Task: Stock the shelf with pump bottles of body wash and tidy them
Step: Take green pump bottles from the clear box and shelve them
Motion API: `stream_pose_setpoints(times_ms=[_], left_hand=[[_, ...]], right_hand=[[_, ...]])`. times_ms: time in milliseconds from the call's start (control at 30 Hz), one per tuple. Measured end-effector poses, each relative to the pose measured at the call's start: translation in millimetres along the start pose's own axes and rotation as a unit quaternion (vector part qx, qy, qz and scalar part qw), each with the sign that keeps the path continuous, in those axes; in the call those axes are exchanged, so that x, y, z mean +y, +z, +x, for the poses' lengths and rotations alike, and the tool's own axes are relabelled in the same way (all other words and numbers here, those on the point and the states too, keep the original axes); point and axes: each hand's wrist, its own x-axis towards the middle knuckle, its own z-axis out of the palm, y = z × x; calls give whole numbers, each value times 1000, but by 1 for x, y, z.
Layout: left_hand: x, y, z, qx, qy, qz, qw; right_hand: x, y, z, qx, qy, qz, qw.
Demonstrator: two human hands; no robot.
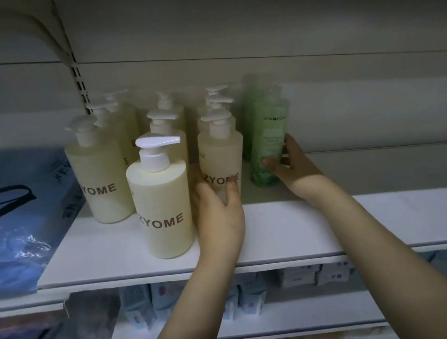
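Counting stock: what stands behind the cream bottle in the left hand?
Two more white pump heads show behind the cream bottle, gripped by the left hand; their bodies are mostly hidden.

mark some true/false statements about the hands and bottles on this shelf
1. The right hand grips the green bottle. True.
2. The left hand holds nothing. False: it grips a cream pump bottle.
3. The frontmost cream bottle lies on its side. False: it stands upright.
4. Blue packages lie to the left of the bottles. True.
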Motion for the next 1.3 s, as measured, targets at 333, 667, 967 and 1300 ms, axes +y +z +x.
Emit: stream_pose_setpoints(times_ms=[333,667,967,1300], left_hand=[[0,2,1,-3,-13,-29,1000],[-1,2,1,2,-4,-16,1000],[3,2,-2,-1,-29,0,1000],[42,2,-71,-74,-40,7,996]], right_hand=[[1,-1,16,-3,-17,-19,1000],[-1,1,11,3,13,-54,998],[-6,-6,-48,74,64,-63,993],[-39,-64,-178,170,17,37,985]])
